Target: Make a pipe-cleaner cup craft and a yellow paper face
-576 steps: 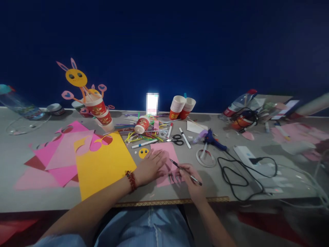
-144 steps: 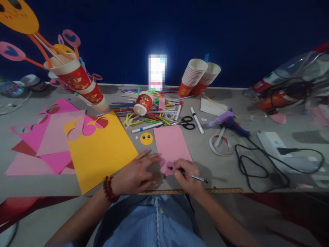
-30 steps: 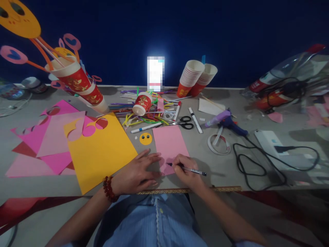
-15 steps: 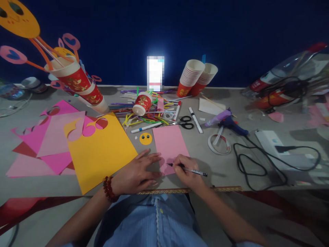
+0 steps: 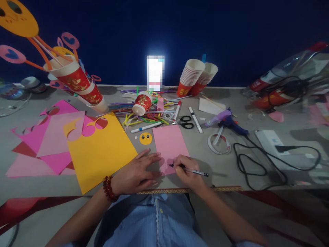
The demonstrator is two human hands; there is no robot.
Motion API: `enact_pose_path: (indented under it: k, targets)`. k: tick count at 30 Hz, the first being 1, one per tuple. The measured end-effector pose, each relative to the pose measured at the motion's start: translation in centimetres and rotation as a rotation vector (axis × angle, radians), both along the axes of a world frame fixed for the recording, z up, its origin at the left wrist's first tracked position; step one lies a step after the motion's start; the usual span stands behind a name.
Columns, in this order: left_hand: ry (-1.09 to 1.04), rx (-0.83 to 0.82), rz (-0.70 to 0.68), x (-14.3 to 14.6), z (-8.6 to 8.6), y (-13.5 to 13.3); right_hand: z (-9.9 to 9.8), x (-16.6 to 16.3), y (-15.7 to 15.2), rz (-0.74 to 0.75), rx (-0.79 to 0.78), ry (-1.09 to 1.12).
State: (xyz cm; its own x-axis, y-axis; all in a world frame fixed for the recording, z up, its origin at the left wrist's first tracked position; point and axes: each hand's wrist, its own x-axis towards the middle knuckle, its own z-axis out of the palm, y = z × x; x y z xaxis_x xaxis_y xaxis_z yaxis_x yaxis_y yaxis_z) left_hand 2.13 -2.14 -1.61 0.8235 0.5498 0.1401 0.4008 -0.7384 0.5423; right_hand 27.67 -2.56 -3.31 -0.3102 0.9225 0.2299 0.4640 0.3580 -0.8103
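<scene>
My right hand [image 5: 185, 170] is closed around a black-and-clear pen [image 5: 197, 172], whose tip meets the lower part of a pink sheet of paper [image 5: 171, 140]. Faint lines show near the tip, too small to make out. My left hand [image 5: 138, 172] lies with fingers spread, its fingertips on the sheet's left edge. Just above that hand is a small yellow paper disc [image 5: 145, 138] with a drawn face. A larger yellow sheet [image 5: 102, 154], with round cut-outs, reaches to my left wrist. Black-handled scissors [image 5: 187, 122] lie by the pink sheet's top edge.
Markers [image 5: 195, 120] and many pipe cleaners [image 5: 128, 118] with a tipped paper cup [image 5: 142, 103] lie beyond. A glue gun [image 5: 227, 123], a tape roll [image 5: 219, 144] and a power strip [image 5: 272, 147] are at right. Decorated stacked cups [image 5: 79, 80] lean at left.
The pen tip has shifted very slightly right and down on the pink sheet with my right hand. My left hand stays in place.
</scene>
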Motion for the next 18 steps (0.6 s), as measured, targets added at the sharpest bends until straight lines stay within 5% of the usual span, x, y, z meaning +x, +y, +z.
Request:
enact_pose_path:
  k: [18]
  targets:
    - [0.009,-0.001,-0.004,-0.03,0.01,-0.01,0.29,0.11,-0.12,0.029,-0.033,0.019]
